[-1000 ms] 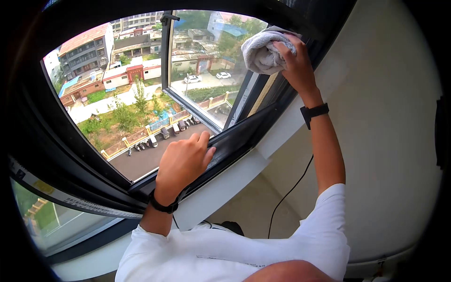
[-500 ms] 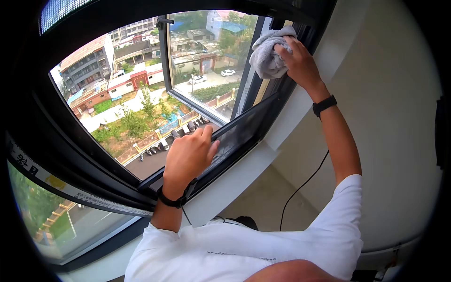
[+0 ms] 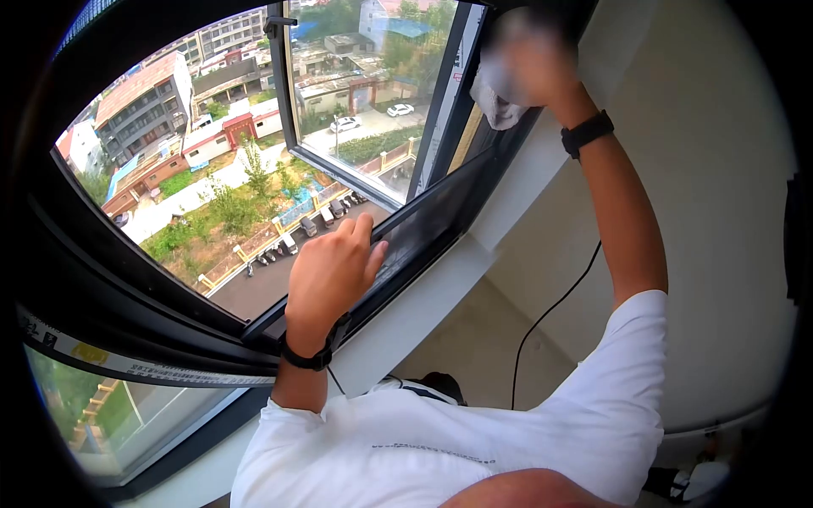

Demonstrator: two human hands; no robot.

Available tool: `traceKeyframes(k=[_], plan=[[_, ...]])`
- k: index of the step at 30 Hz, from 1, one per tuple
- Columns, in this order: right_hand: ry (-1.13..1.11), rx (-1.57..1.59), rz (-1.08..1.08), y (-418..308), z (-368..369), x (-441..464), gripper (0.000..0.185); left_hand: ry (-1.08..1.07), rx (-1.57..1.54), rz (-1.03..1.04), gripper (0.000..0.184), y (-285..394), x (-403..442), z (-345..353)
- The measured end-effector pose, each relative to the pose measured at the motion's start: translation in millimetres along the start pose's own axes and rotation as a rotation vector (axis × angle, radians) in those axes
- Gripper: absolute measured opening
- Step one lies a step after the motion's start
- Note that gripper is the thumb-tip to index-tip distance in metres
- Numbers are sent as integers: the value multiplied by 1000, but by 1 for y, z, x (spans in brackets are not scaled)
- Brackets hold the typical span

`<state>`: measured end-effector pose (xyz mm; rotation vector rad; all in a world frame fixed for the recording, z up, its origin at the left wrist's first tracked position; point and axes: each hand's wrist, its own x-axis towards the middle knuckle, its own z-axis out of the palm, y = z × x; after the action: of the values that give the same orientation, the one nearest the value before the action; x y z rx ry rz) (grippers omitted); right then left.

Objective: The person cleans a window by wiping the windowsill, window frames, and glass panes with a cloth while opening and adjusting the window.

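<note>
My right hand (image 3: 546, 72), partly blurred, presses a bunched light grey cloth (image 3: 498, 102) against the right side of the dark window frame (image 3: 484, 146), near the top of the view. Much of the cloth is hidden behind the blur. Lower down, my left hand (image 3: 329, 275) is closed over the dark lower rail (image 3: 436, 193) of the window, thumb on the room side and fingers over the outer side. Beyond the rail, a glazed sash (image 3: 347, 179) stands swung outward, its handle (image 3: 279, 23) at the upper left.
A pale sill (image 3: 406, 317) runs below the window beside the light wall (image 3: 703, 212). A thin black cable (image 3: 542, 320) hangs near the floor. Another glass pane (image 3: 161, 411) lies at lower left. Outside, far below, are buildings, trees and parked vehicles.
My right hand has moved the cloth upward and slightly right along the frame. My left hand keeps its hold on the rail. The view has shifted slightly.
</note>
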<state>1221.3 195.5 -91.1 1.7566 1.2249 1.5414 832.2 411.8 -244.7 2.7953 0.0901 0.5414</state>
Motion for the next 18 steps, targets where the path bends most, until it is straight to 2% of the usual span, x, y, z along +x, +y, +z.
traceKeyframes(k=[2, 5, 8, 10, 11, 14, 18], plan=[[-270, -180, -19, -4, 3, 6, 37, -1, -4, -4, 34, -1, -1, 1], [-397, -58, -12, -21, -10, 3, 37, -4, -7, -5, 33, -2, 0, 0], [-195, 160, -168, -46, -2, -27, 34, 3, -18, -2, 33, -2, 0, 0], [-152, 104, -223, -75, 16, -52, 30, 17, -33, 8, 32, -2, -1, 0], [-220, 57, -178, -87, 14, -57, 26, -4, -30, 1, 32, -2, -1, -1], [-28, 122, -204, -80, 22, -60, 23, -14, -22, -4, 33, -2, -1, 0], [-212, 213, -93, -40, -22, -21, 31, -7, -22, -4, 33, -3, 0, 2]])
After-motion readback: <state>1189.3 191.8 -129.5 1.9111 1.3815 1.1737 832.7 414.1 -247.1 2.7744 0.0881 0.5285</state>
